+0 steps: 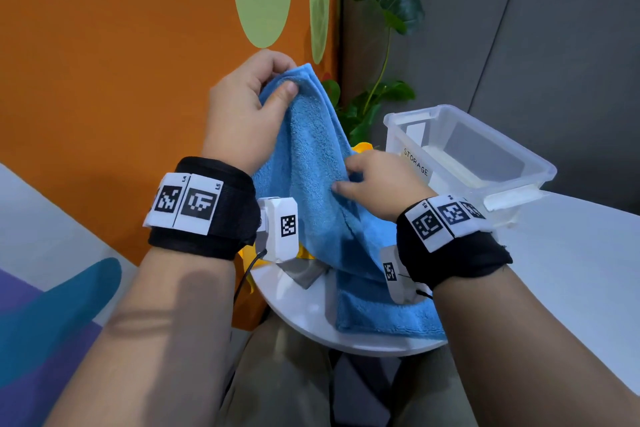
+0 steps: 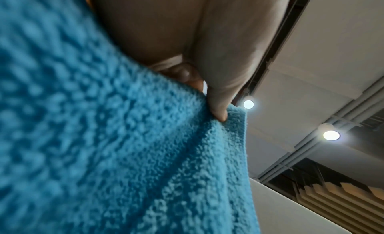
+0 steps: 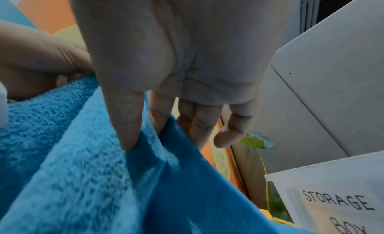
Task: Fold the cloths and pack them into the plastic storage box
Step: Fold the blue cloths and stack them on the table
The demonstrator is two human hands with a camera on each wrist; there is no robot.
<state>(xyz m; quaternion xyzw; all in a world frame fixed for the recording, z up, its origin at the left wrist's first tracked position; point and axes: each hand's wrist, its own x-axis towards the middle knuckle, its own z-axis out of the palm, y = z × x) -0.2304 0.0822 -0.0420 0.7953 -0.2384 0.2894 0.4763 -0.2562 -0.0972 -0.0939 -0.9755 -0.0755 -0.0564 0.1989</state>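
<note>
Landmark is the clear storage box (image 1: 474, 152) on the white table (image 1: 571, 253). Its mouth is wide open with no lid on top, so there's a straight drop in from above. Left of the box, the blue cloth (image 1: 322, 184) hangs like a curtain, pinched by the left hand (image 1: 246, 107) up top and the right hand (image 1: 377, 184) lower down, blocking that side. Behind the box a leafy plant (image 1: 384, 45) crowds the back-left corner. Something yellow (image 1: 362, 148) sits just left of the box, probably more cloth. Right of and in front of the box, the tabletop is bare.
</note>
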